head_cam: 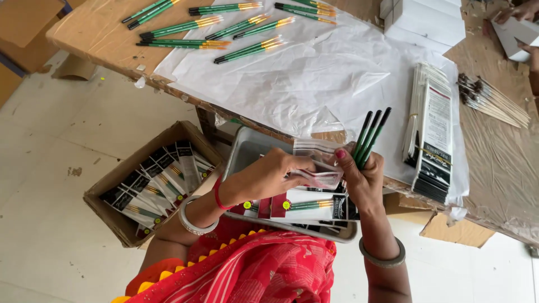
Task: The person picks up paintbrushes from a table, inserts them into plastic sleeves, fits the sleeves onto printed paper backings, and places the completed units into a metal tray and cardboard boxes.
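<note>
Red patterned cloth (247, 269) fills the lower edge of the view, at the person's lap. Above it, the right hand (362, 174) is closed around a bundle of green brushes (370, 134), dark handle ends pointing up and away. The left hand (275, 174) pinches a clear plastic sleeve (320, 165) between thumb and fingers, held against the right hand. Below both hands sits a grey metal tray (247, 148) holding filled packets (309, 205).

Risk, as a judgement: the bundle is gripped low, so one brush may slide out or splay and miss the sleeve mouth. A thin sleeve held at one edge may fold shut or tear.

Further out, a cardboard box (112, 216) of packets stands on the floor at left. Loose brushes (224, 28) lie on white paper (297, 78) on the table (95, 42), with a stack of card inserts (432, 140) at right.
</note>
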